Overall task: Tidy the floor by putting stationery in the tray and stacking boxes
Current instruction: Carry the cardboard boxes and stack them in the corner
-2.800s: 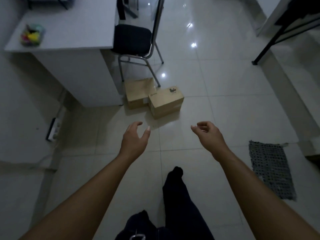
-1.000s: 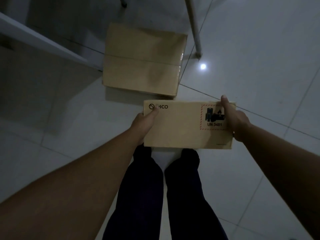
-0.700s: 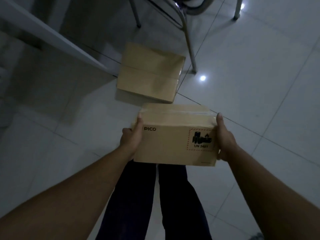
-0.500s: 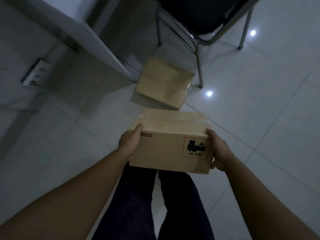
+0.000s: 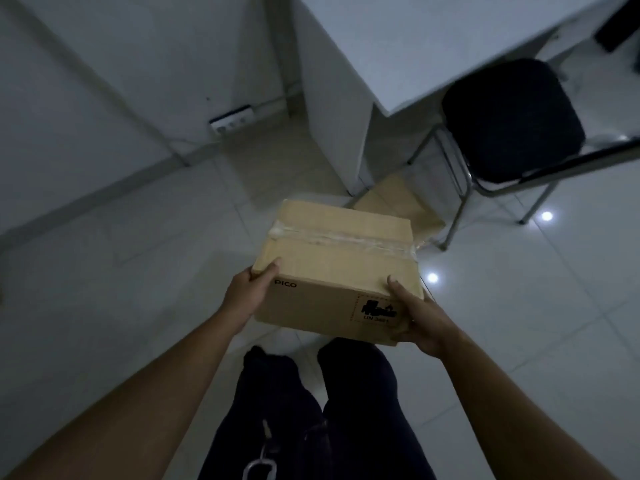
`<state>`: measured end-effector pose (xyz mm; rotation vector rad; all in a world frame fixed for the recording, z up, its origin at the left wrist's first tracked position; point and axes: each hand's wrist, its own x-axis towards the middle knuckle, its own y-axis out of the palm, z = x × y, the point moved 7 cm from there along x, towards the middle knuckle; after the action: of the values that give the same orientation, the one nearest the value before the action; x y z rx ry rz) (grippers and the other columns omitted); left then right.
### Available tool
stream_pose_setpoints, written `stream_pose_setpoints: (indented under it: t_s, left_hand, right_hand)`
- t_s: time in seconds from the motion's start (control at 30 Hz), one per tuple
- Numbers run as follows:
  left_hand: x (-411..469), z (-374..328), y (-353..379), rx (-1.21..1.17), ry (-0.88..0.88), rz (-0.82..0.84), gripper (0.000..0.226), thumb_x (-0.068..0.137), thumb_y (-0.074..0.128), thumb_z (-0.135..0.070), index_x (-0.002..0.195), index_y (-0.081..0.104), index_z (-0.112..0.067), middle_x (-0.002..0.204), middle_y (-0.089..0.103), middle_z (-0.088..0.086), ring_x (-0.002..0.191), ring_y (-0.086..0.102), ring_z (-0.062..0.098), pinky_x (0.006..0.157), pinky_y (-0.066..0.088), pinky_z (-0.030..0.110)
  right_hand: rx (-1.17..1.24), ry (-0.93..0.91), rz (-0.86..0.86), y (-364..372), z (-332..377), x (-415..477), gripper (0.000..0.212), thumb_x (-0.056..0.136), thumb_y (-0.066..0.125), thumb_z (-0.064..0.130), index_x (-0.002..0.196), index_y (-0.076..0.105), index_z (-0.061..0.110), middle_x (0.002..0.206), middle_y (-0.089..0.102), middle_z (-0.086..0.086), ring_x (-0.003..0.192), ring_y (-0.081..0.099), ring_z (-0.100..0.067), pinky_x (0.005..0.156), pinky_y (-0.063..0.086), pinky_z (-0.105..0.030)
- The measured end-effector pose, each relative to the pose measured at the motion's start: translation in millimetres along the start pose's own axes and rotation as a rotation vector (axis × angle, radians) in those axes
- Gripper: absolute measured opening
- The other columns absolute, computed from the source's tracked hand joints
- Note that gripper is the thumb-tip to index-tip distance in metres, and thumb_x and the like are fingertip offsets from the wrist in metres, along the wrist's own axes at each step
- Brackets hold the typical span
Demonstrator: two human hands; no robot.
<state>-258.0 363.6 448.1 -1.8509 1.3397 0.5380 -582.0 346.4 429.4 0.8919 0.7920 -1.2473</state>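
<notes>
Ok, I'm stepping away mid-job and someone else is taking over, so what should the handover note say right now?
Left-hand grip: holds the PICO box at its left end, thumb on top.
Right-hand grip: holds its right end by the warning label.
The box is lifted off the floor, in front of the legs. The second box lies on the floor by the chair leg and desk panel.
Done: first box picked up.
Left: set it on the second box; stationery and tray are not in view.

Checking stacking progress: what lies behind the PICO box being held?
A second cardboard box lies on the floor behind the PICO box, by the chair. Its near edge is covered by the held box.
</notes>
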Motion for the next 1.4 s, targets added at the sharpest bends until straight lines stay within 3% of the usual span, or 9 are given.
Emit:
stream_pose_setpoints:
  t_s: [0.13, 0.3, 0.53, 0.73, 0.87, 1.0, 1.13, 1.27, 1.4]
  left_hand:
    - [-20.0, 36.5, -79.4, -0.070, 0.004, -0.107, 0.061, 0.075, 0.059, -0.067, 0.117, 0.064, -0.023, 0.107, 0.065, -0.002, 0.098, 0.062, 0.020, 0.081, 0.049, 0.031]
    - [-44.1, 101.7, -196.2, -0.157, -0.003, -0.209, 0.064, 0.076, 0.058, -0.067, 0.119, 0.063, -0.019, 0.113, 0.066, 0.002, 0.101, 0.062, 0.023, 0.093, 0.052, 0.042]
    - [-88.8, 183.7, -356.8, -0.284, -0.011, -0.428, 0.067, 0.078, 0.052, -0.070, 0.124, 0.058, -0.021, 0.117, 0.062, 0.000, 0.107, 0.059, 0.023, 0.092, 0.050, 0.039]
    - [-109.2, 227.3, -471.2, -0.396, -0.056, -0.627, 0.066, 0.082, 0.050, -0.066, 0.125, 0.056, -0.017, 0.124, 0.061, 0.005, 0.098, 0.056, 0.021, 0.082, 0.043, 0.032]
    - [-103.7, 245.8, -537.4, -0.432, -0.077, -0.697, 0.069, 0.080, 0.048, -0.070, 0.126, 0.054, -0.019, 0.123, 0.061, 0.004, 0.108, 0.058, 0.025, 0.081, 0.043, 0.031]
    - [-93.5, 266.4, -608.1, -0.443, -0.065, -0.836, 0.061, 0.081, 0.049, -0.069, 0.113, 0.059, -0.018, 0.110, 0.062, 0.001, 0.089, 0.056, 0.016, 0.065, 0.040, 0.027]
    - [-88.8, 284.7, -679.7, -0.439, -0.123, -1.005, 0.052, 0.087, 0.056, -0.052, 0.120, 0.054, -0.012, 0.121, 0.059, 0.008, 0.096, 0.057, 0.020, 0.069, 0.041, 0.028]
    - [-74.8, 305.6, -746.9, -0.455, -0.162, -1.045, 0.043, 0.088, 0.059, -0.038, 0.123, 0.050, -0.016, 0.122, 0.058, 0.006, 0.094, 0.053, 0.016, 0.074, 0.041, 0.029]
    - [-50.8, 335.6, -814.1, -0.494, -0.175, -1.053, 0.043, 0.089, 0.060, -0.032, 0.126, 0.050, -0.012, 0.129, 0.054, 0.009, 0.109, 0.055, 0.021, 0.081, 0.045, 0.032]
  right_hand:
    - [-0.037, -0.065, 0.064, 76.0, 3.1, -5.6, 0.072, 0.071, 0.072, 0.063, 0.132, 0.044, 0.037, 0.111, 0.070, -0.010, 0.094, 0.070, -0.031, 0.064, 0.058, -0.047]
    - [-0.192, -0.095, 0.082, 197.4, -12.1, -12.3, 0.082, 0.062, 0.075, 0.068, 0.128, 0.052, 0.025, 0.109, 0.071, -0.011, 0.090, 0.072, -0.029, 0.063, 0.058, -0.041]
    - [-0.383, -0.202, 0.171, 384.6, -26.4, -30.3, 0.058, 0.067, 0.075, 0.061, 0.115, 0.059, 0.031, 0.091, 0.074, -0.003, 0.070, 0.073, -0.022, 0.052, 0.057, -0.038]
    - [-0.580, -0.250, 0.250, 535.9, -25.4, -37.1, 0.063, 0.070, 0.070, 0.065, 0.121, 0.052, 0.032, 0.108, 0.066, -0.006, 0.093, 0.066, -0.030, 0.068, 0.060, -0.048]
    - [-0.640, -0.279, 0.329, 628.0, -17.1, -24.8, 0.065, 0.072, 0.069, 0.063, 0.125, 0.052, 0.030, 0.112, 0.065, -0.007, 0.097, 0.064, -0.032, 0.071, 0.059, -0.054]
    - [-0.680, -0.311, 0.392, 724.7, -12.6, -6.5, 0.062, 0.076, 0.067, 0.060, 0.128, 0.051, 0.029, 0.110, 0.064, -0.005, 0.096, 0.064, -0.029, 0.069, 0.060, -0.050]
    - [-0.717, -0.291, 0.421, 815.1, -15.9, 4.2, 0.065, 0.076, 0.067, 0.061, 0.130, 0.050, 0.029, 0.111, 0.064, -0.004, 0.096, 0.064, -0.029, 0.072, 0.059, -0.053]
    - [-0.705, -0.220, 0.429, 903.6, -27.0, 14.8, 0.063, 0.077, 0.068, 0.059, 0.128, 0.049, 0.027, 0.108, 0.064, -0.005, 0.094, 0.065, -0.031, 0.066, 0.060, -0.050]
    - [-0.694, -0.197, 0.416, 991.3, -47.0, 34.1, 0.067, 0.077, 0.068, 0.059, 0.131, 0.048, 0.026, 0.115, 0.063, -0.007, 0.099, 0.064, -0.034, 0.067, 0.059, -0.051]
